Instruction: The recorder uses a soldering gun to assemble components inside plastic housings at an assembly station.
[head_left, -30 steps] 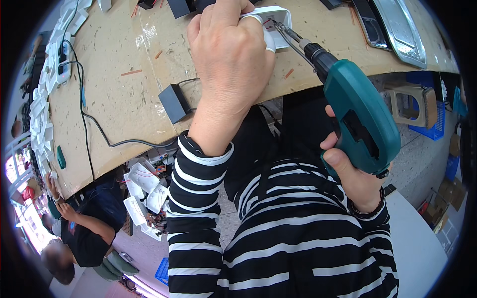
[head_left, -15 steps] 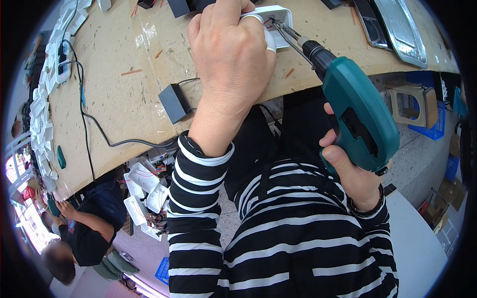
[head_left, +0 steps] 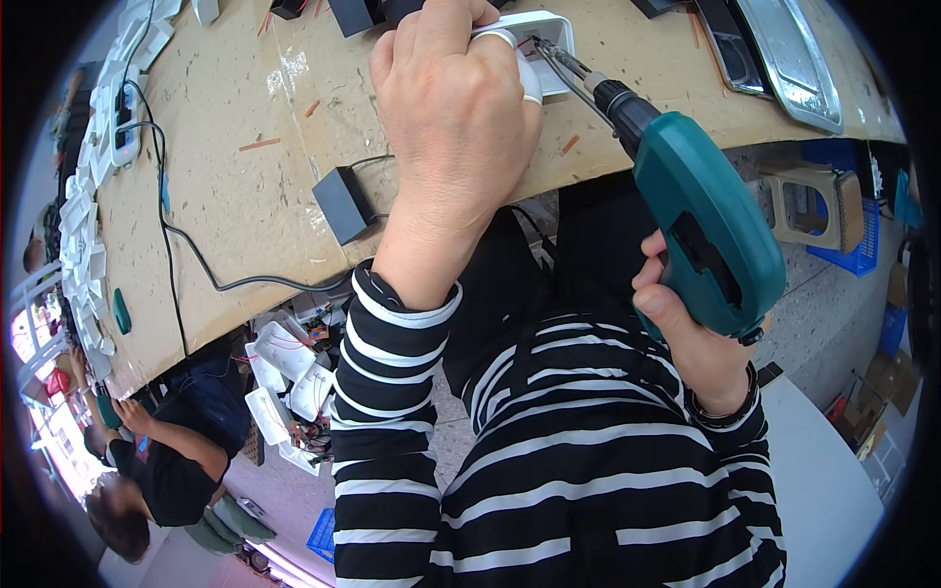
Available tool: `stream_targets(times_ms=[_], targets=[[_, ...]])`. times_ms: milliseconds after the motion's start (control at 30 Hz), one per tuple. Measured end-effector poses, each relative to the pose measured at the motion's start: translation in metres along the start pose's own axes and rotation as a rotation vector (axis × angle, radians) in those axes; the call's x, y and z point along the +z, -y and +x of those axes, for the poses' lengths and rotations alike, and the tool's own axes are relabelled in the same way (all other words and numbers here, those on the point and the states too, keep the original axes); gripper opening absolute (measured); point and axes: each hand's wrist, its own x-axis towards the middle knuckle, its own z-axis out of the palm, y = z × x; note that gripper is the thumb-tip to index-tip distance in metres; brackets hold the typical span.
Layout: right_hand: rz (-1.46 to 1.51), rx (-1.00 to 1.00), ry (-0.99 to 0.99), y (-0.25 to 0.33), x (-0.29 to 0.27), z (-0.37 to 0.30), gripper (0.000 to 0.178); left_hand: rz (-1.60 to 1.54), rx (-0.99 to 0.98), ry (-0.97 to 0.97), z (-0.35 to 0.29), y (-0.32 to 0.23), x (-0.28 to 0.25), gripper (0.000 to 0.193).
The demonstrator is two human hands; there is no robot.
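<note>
Right hand [head_left: 688,338] is holding the green pistol-shaped tool [head_left: 720,220], fingers curled round it; left hand [head_left: 456,113], its grip partly hidden, is apparently clasping the white housing [head_left: 559,27] on the counter [head_left: 245,196]; bracing both is advisable.

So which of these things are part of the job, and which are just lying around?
In the job, it seems:
green soldering gun, gripped in the right hand
white plastic casing, at the gun's tip, beside the left hand

Apparently just lying about:
black rectangular box
shiny tray
thin brown strip
</note>
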Motion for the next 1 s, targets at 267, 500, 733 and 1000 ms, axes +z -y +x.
stream_targets(times_ms=[267, 500, 733, 1000], targets=[[0.059, -0.010, -0.018, -0.0042, 0.0015, -0.0011, 0.049, 0.022, -0.020, 0.030, -0.0008, -0.0014, -0.0014, 0.006], [-0.124, -0.046, 0.043, -0.0016, -0.0026, 0.0015, 0.056, 0.011, 0.003, 0.004, -0.0007, 0.0011, -0.0009, 0.006], [-0.068, -0.021, 0.047, 0.0006, -0.0008, 0.0007, 0.060, 0.020, 0.007, 0.006, 0.0001, 0.0001, -0.0008, 0.006], [-0.027, -0.002, 0.049, 0.0014, -0.0002, -0.0009, 0.059, 0.021, -0.002, 0.027, 0.0003, -0.0014, -0.0023, 0.006]])
